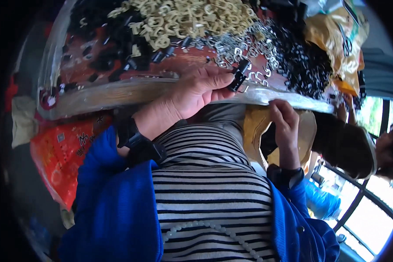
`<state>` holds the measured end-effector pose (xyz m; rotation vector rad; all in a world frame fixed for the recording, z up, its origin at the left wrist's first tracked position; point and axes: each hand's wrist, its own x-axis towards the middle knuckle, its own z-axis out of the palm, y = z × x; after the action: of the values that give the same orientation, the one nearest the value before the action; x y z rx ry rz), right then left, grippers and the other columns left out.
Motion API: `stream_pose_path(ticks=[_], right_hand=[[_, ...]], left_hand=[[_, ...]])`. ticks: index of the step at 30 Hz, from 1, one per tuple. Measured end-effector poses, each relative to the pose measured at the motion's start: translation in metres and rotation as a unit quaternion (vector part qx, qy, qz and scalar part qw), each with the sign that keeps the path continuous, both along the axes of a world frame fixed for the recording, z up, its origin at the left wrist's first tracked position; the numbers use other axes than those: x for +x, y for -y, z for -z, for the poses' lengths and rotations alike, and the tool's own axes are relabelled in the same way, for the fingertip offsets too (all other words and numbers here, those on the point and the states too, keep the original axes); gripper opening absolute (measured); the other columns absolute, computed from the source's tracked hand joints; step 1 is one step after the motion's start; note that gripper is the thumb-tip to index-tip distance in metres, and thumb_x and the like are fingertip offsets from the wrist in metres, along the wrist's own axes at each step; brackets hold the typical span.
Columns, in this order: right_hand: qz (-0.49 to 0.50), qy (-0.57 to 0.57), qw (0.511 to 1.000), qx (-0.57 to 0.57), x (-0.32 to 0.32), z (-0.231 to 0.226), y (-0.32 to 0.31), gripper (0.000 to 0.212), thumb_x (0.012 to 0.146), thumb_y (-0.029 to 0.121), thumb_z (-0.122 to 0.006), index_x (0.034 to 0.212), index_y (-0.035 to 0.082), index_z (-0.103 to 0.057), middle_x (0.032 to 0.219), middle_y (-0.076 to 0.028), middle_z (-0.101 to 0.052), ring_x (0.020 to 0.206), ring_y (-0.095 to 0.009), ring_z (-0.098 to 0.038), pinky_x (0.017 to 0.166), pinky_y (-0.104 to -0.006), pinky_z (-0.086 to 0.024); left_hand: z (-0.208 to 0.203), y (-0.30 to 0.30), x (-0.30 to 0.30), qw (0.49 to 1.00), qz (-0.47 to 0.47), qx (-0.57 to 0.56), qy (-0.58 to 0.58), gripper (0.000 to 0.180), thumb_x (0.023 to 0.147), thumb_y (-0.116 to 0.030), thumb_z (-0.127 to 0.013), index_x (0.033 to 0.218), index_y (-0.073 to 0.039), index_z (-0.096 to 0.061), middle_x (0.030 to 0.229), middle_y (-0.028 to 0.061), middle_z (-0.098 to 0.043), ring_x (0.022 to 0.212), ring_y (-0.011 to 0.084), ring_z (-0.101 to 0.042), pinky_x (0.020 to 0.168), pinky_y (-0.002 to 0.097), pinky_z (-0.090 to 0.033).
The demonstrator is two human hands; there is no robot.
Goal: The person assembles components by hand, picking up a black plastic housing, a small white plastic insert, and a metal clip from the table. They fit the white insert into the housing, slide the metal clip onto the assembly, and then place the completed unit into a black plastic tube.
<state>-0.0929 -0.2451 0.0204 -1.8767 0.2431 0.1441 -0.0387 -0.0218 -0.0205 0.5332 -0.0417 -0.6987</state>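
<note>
Between thumb and fingers, my left hand (pixel 201 87) grips a small black plastic part (pixel 239 75), roughly tube-shaped, held just over the table's near edge. A thin metal bit shows at its lower end. My right hand (pixel 285 124) is apart from it, its fingers curled together close to the table edge and above an open tan paper bag (pixel 308 131); whatever is in those fingers is hidden. Beyond the hands lie a heap of cream plastic rings (pixel 187 19), a scatter of metal clips (pixel 236 48) and a pile of black pieces (pixel 303 61).
The red tabletop (pixel 179 59) has a plastic-wrapped raised edge (pixel 118 94). A red printed bag (pixel 65 153) hangs at the left. A yellow-brown plastic sack (pixel 332 39) stands at the far right. Another person (pixel 358 148) sits on the right, by a window.
</note>
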Motion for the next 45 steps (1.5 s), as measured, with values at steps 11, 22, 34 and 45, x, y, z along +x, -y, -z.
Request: stream_pose_path(ticks=[11,22,34,45], right_hand=[[-0.158,0.056,0.965,0.202,0.039,0.031,-0.053,0.008,0.078,0.009,-0.053,0.081,0.001,-0.054,0.07,0.001,-0.05,0.056,-0.004,-0.037,0.051,-0.0165,-0.029],[-0.131,0.026,0.94,0.314,0.049,0.036,-0.043,0.008,0.078,0.01,-0.053,0.077,0.003,-0.05,0.068,0.0,-0.049,0.051,-0.004,-0.033,0.046,-0.0166,-0.025],[-0.14,0.09,0.948,0.273,0.045,0.029,-0.045,0.01,0.078,0.01,-0.054,0.074,0.003,-0.048,0.067,0.002,-0.045,0.054,-0.005,-0.034,0.047,-0.0177,-0.027],[-0.197,0.335,0.918,-0.073,0.047,0.018,-0.049,0.01,0.072,0.003,-0.058,0.07,0.002,-0.049,0.065,-0.003,-0.044,0.055,-0.012,-0.04,0.049,-0.0214,-0.034]], left_hand=[[0.001,-0.003,-0.006,0.999,-0.013,-0.009,-0.031,0.018,0.079,-0.019,-0.053,0.088,-0.004,-0.056,0.088,0.0058,-0.056,0.085,0.0133,-0.053,0.078,0.0272,-0.043],[0.002,0.01,0.003,0.999,-0.002,0.017,-0.028,0.024,0.081,-0.019,-0.048,0.096,-0.001,-0.053,0.094,0.0074,-0.055,0.086,0.0175,-0.054,0.077,0.0286,-0.044],[-0.001,0.013,-0.001,0.993,0.018,0.107,-0.043,0.025,0.082,-0.015,-0.047,0.102,0.0,-0.049,0.094,0.0074,-0.055,0.081,0.0171,-0.057,0.069,0.0239,-0.047],[-0.001,0.007,-0.006,0.992,0.026,0.109,-0.049,0.022,0.082,-0.016,-0.048,0.096,0.0,-0.052,0.088,0.0083,-0.056,0.077,0.0163,-0.058,0.068,0.0244,-0.048]])
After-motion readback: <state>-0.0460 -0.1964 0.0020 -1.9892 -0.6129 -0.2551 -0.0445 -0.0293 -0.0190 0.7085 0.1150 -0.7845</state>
